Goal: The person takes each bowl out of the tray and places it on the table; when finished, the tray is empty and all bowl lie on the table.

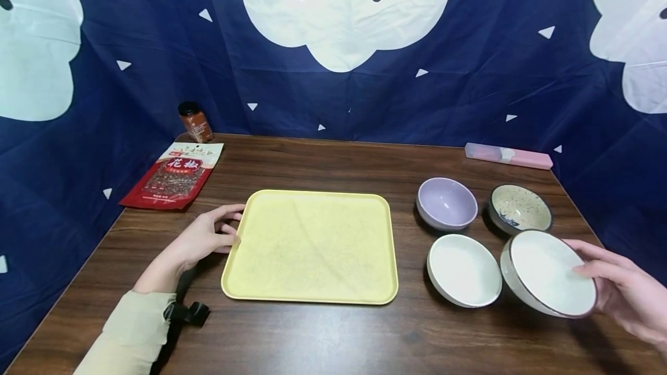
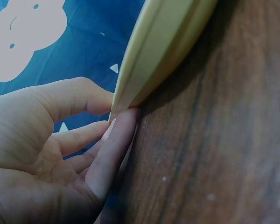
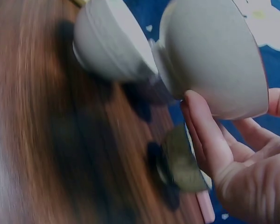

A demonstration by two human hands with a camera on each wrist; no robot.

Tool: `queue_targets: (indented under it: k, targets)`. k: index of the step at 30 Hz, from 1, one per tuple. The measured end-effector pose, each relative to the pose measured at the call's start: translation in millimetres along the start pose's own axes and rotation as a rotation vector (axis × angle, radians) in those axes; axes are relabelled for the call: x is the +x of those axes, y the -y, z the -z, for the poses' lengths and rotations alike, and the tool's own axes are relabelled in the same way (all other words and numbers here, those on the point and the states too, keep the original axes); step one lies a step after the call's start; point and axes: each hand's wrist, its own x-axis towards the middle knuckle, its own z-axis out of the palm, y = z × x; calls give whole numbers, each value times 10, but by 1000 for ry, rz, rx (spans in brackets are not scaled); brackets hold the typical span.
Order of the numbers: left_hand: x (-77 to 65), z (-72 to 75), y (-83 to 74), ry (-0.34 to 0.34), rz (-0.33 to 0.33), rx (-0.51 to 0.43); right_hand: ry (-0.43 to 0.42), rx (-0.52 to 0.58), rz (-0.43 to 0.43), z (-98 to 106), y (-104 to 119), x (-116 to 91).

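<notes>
A white bowl with a thin brown rim (image 1: pixel 553 274) is held tilted at the right of the head view. My right hand (image 1: pixel 620 285) grips it, thumb over the rim and fingers against its outside; in the right wrist view the bowl (image 3: pixel 214 60) stands off the table. At the left edge of a yellow rectangular tray (image 1: pixel 312 247), my left hand (image 1: pixel 200 242) pinches the rim; the left wrist view shows fingertips on both sides of the tray's edge (image 2: pixel 154 51). A plain white bowl (image 1: pixel 464 271) sits just left of the held one.
Behind the white bowls stand a lilac bowl (image 1: pixel 447 204) and a speckled bowl (image 1: pixel 521 208). A pink case (image 1: pixel 508 156) lies at the back right. On the left are a red spice packet (image 1: pixel 174 178) and a black-lidded jar (image 1: pixel 195 123). Blue cloth (image 1: pixel 339 103) hangs around the wooden table.
</notes>
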Motion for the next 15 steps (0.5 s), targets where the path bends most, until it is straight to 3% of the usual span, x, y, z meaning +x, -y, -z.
queue_targets:
  k: [5, 15]
  targets:
    - [-6, 12, 10, -1, 0, 4, -4, -35, 0, 177, -55, -111]
    - [-1, -6, 12, -4, 3, 2, 71, 107, -22, 418, -210, -170]
